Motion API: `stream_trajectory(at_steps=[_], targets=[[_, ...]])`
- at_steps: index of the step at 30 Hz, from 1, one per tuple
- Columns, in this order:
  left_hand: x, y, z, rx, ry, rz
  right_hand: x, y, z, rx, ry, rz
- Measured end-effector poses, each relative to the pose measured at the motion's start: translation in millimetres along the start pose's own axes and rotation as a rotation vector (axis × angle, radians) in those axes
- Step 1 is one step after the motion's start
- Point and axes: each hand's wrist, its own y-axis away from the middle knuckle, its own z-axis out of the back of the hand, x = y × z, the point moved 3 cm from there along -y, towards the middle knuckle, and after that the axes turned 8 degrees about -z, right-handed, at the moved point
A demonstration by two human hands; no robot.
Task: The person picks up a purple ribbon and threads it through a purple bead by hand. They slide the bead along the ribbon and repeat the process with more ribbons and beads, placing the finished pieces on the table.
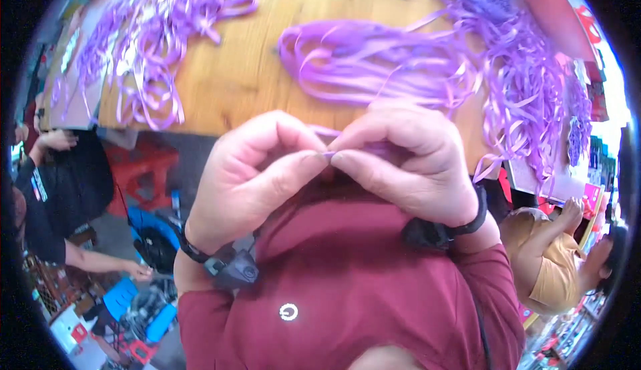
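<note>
Both my hands meet in front of my chest, just off the table's near edge. My left hand (257,173) pinches a thin purple ribbon (328,155) between thumb and forefinger. Right beside it, my right hand (414,163) pinches the same ribbon, thumb tips almost touching. Only a short bit of the ribbon shows between the fingertips; the rest is partly hidden behind the hands. Beyond my right hand lies a long looped bundle of purple ribbon (374,56) on the wooden table (234,70).
Tangled purple ribbon (160,43) covers the table's left side. Another heap of ribbon (527,96) hangs over the right edge. A red plastic stool (141,173) stands below at left. One person (77,250) is at the left, another in a tan top (557,270) at the right.
</note>
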Motion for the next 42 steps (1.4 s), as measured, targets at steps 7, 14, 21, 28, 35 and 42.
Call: stream_trajectory(at_steps=[7,14,21,28,35,42], targets=[[-40,-79,-3,0.001,-0.45,-0.21,-13,-18,52,-0.292,-0.524,-0.236],[-28,-218,-4,0.198,-0.881,-0.336,-51,-31,93,-0.509,-0.729,-0.226],[6,-289,-9,0.327,-1.186,-0.134,-57,-32,105,-0.537,-0.819,-0.235],[13,-307,-12,0.378,-1.306,0.107,-41,-26,102,-0.487,-0.846,-0.196],[-11,-262,-16,0.19,-0.981,-0.247,-45,-23,104,-0.464,-0.765,-0.202],[-21,-162,-35,0.249,-0.267,0.035,-35,-19,101,-0.434,-0.591,-0.276]])
